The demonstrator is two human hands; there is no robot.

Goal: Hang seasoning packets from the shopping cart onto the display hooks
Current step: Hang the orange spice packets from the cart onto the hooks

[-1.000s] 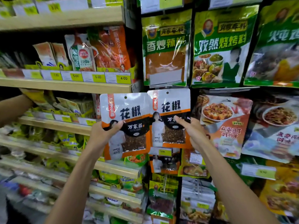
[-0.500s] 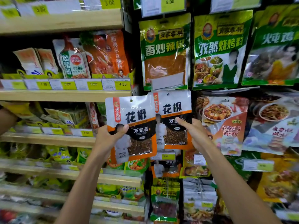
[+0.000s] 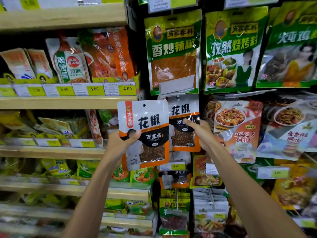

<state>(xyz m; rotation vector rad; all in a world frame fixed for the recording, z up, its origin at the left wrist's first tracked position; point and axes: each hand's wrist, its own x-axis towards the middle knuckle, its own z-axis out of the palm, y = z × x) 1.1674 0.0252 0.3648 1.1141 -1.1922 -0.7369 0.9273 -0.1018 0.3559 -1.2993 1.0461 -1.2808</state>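
Bright, even store light falls from above me. Glare streaks the glossy green plastic spice pouches (image 3: pixel 233 48) on the right. Near left, the pale wooden shelves (image 3: pixel 42 184) smear with blur; my view's edges bow.

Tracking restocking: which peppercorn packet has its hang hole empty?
The front packet, gripped by the left hand; the rear packet hides its top behind the price-tag holder.

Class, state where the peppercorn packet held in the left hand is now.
In the head view, the peppercorn packet sits centre frame, gripped by the left hand, just left of the identical hanging packet.
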